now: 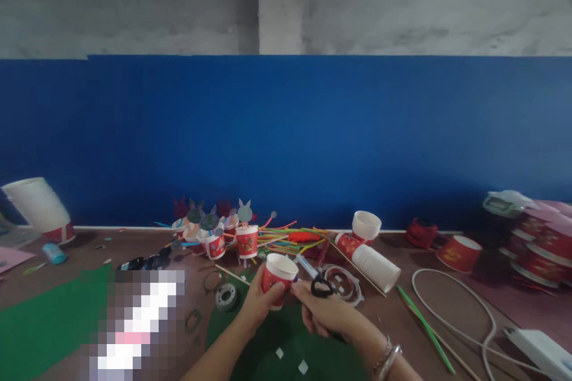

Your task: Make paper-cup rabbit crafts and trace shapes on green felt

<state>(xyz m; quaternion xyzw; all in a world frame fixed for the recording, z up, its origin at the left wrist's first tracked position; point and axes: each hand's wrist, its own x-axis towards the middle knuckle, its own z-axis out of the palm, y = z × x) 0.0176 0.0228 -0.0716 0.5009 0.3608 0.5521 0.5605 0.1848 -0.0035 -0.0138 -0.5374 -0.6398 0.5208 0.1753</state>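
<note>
My left hand [258, 305] is wrapped around a red paper cup [280, 269] with a white rim, held upright just above the green sheet. Close against the cup's right side is my right hand [328, 309], closed around black-handled scissors [322, 287]; one handle loop sticks up above the hand. The scissor blades are mostly hidden. A small purple bit shows by the right fingertips, too small to name. Left of the hands lies a roll of tape [226, 296]. Behind them stand several red cups [247, 242] with animal-shaped cutouts and coloured strips.
Coloured pipe cleaners [308, 237] lie along the wall. A fallen stack of paper cups [375, 268] and a ring of clear tape [351, 286] are right of centre. A white cable [489, 315] loops at right. Green paper [49, 315] covers the left; small white squares dot the green sheet [263, 351].
</note>
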